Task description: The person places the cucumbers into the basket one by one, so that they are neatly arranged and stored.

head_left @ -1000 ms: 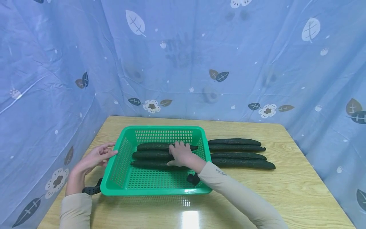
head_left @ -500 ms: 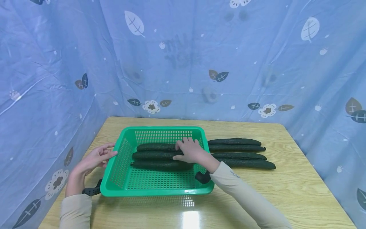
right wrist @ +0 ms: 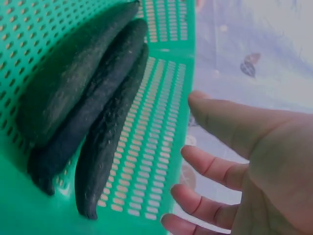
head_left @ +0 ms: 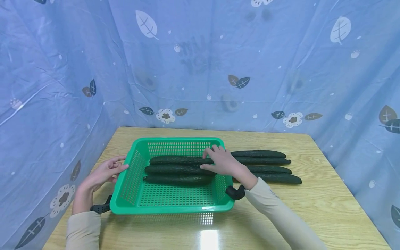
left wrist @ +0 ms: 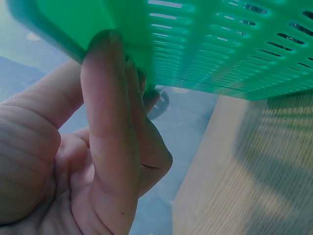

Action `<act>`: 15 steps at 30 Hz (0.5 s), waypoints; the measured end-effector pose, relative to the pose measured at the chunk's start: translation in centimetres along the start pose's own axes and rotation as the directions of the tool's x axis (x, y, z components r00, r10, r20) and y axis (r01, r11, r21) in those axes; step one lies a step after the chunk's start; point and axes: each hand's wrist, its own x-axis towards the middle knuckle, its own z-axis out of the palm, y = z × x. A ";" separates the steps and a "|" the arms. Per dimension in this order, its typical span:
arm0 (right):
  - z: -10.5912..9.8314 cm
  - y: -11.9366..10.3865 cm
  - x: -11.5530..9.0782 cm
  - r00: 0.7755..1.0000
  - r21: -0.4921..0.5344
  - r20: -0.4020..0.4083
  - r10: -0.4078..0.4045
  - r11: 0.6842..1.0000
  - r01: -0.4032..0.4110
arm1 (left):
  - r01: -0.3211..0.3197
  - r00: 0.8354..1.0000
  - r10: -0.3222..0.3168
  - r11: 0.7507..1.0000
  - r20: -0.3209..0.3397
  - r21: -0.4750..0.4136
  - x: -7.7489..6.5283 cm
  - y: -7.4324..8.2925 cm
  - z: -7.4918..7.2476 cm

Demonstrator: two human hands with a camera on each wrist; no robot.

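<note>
Behind the basket we see a big blue cloth (head_left: 200, 69) with leaves and flowers on it. Under the basket we see a wooden table (head_left: 322, 205). Next comes the green basket (head_left: 172, 210) itself, full of little holes. To the right of the basket, four dark green cucumbers (head_left: 262, 160) lie on the table in two pairs. Inside the basket, we count three more cucumbers (head_left: 175, 169) side by side, with their right ends partly behind a hand. We also see two light sleeves (head_left: 82, 229), one on each side of the basket. The left hand (head_left: 103, 172) holds the basket's left side, with the thumb at the rim and some fingers bent below it. The right hand (head_left: 226, 161) is over the basket's right side. Its fingers are a bit bent and spread apart, with nothing in them. Smallest is a black wrist piece (head_left: 235, 192) by the basket's right side.
</note>
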 end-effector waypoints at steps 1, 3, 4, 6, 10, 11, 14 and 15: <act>-0.1 0.2 -0.1 1.000 0.005 -0.004 -0.002 1.000 0.002 | 0.000 1.000 0.000 1.000 0.000 0.000 0.0 0.0 0.0; -0.4 0.7 -0.4 1.000 0.010 -0.012 -0.002 1.000 0.002 | -0.002 1.000 0.002 1.000 0.001 0.002 0.0 0.0 0.0; -0.5 1.0 -0.6 1.000 0.019 -0.018 -0.004 1.000 0.005 | -0.001 1.000 0.001 1.000 0.002 0.003 0.0 0.0 0.0; -0.8 1.4 -0.9 1.000 0.029 -0.031 -0.003 1.000 0.003 | 0.000 1.000 0.000 1.000 0.003 0.004 0.0 0.0 0.0; -1.4 2.3 -1.6 0.998 0.035 -0.066 0.004 0.999 -0.002 | 0.003 1.000 -0.003 1.000 0.005 0.004 0.0 0.0 0.0; -1.5 2.5 -1.8 0.997 0.034 -0.077 0.006 0.999 -0.004 | 0.004 1.000 -0.004 1.000 0.005 0.003 0.0 0.0 0.0; -1.7 3.0 -2.3 0.993 0.031 -0.120 -0.001 1.000 0.004 | 0.005 1.000 -0.005 1.000 0.004 0.003 0.0 0.0 0.0; -1.7 3.2 -2.4 0.991 0.027 -0.136 -0.001 1.000 0.005 | 0.006 1.000 -0.006 1.000 0.005 0.002 0.0 0.0 0.0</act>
